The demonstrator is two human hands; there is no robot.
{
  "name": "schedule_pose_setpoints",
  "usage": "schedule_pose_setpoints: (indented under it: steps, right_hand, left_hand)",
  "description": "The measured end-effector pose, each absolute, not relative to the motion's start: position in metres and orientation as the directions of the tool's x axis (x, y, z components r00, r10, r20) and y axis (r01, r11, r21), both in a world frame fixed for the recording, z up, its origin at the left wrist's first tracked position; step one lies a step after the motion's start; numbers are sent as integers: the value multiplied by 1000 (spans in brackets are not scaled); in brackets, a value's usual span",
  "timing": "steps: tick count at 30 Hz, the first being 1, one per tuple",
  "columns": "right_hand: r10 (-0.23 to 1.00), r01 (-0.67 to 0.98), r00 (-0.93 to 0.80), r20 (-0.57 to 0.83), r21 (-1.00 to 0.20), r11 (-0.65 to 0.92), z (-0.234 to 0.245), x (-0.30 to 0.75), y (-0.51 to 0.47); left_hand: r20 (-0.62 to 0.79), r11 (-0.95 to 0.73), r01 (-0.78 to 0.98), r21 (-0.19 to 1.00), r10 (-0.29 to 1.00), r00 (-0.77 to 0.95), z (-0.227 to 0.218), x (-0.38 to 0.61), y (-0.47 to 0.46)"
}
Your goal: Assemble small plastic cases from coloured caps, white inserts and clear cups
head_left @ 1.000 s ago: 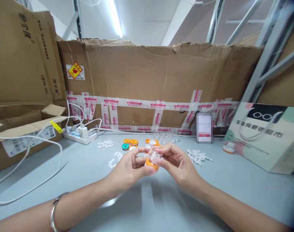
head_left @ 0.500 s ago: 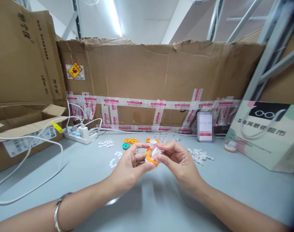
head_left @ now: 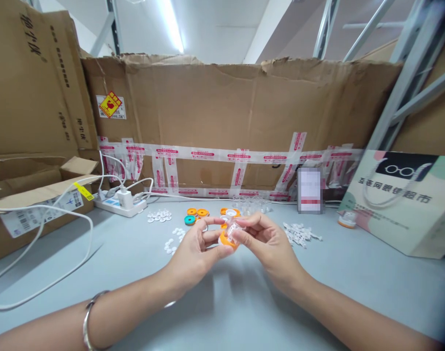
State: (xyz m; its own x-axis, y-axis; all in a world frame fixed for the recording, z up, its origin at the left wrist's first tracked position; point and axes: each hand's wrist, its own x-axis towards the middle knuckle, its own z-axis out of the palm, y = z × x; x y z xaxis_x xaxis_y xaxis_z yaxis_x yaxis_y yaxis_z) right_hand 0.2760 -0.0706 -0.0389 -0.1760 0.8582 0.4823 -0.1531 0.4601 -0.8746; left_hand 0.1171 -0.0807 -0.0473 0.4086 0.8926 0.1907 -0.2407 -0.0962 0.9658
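the left hand (head_left: 193,251) holds the orange cap (head_left: 227,240) between thumb and fingers, above the tabletop (head_left: 222,312) and forward of its back edge. the right hand (head_left: 269,246) pinches the clear cover (head_left: 234,228) at the orange cap.

The right fingers (head_left: 244,238) now cover more of the clear piece (head_left: 231,227).

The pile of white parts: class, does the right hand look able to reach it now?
Probably yes: the white pile lies close beside the right hand with nothing visible between, though that hand holds a clear piece.
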Motion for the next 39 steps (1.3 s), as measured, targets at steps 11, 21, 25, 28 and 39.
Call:
schedule_pose_setpoints:
  steps: [11, 21, 25, 28, 39]
  right_hand:
    - [830, -172, -256, 496, -868, 466, -37, 280, -72]
    - [429, 369, -424, 798, -280, 886, -40, 295, -61]
    - [402, 433, -418, 814, -210, 877, -42, 296, -60]
    - [416, 444, -445, 793, -208, 872, -42, 298, -60]
    - [567, 390, -517, 642, -413, 823, -43, 296, -58]
  left_hand:
    - [238, -85, -328, 941, 854, 462, -53, 113, -76]
    - [249, -47, -405, 913, 851, 463, -50, 112, -73]
    - [256, -77, -355, 932, 834, 490, -53, 114, -72]
    - [240, -85, -316, 945, 835, 494, -53, 113, -71]
    - [195, -112, -218, 970, 893, 407, -55, 112, -65]
